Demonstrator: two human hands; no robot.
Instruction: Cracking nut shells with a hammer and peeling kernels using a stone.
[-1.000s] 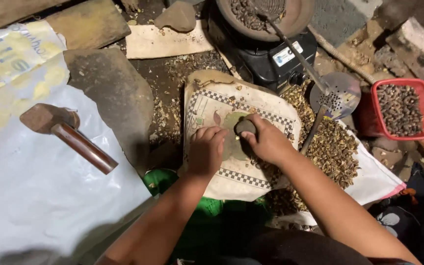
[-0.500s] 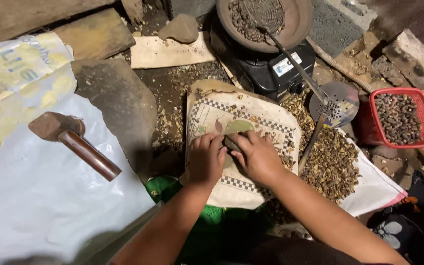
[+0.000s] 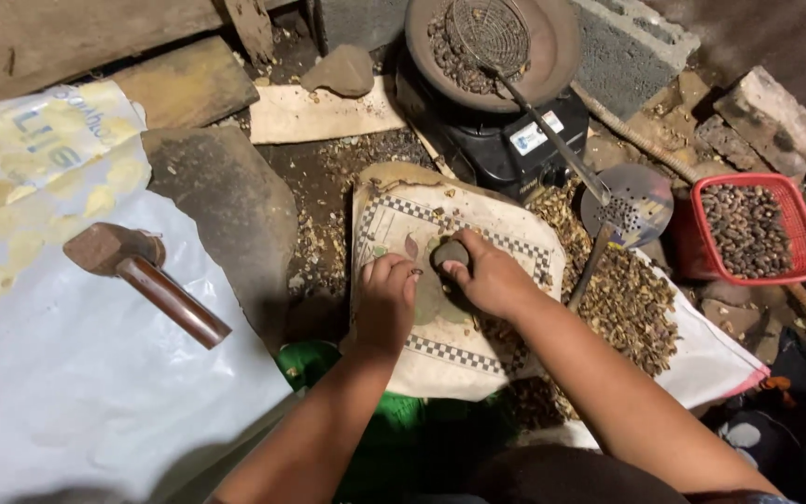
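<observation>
Where fingers wrap, stone half-hidden.

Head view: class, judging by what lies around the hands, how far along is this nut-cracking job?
Done: a red basket holds sorted nuts, and broken shells litter the cloth's right side. In hand: the right hand presses a dark stone on the patterned cloth, and the left hand rests beside it. Left: more nuts sit in the pan on the stove.
</observation>
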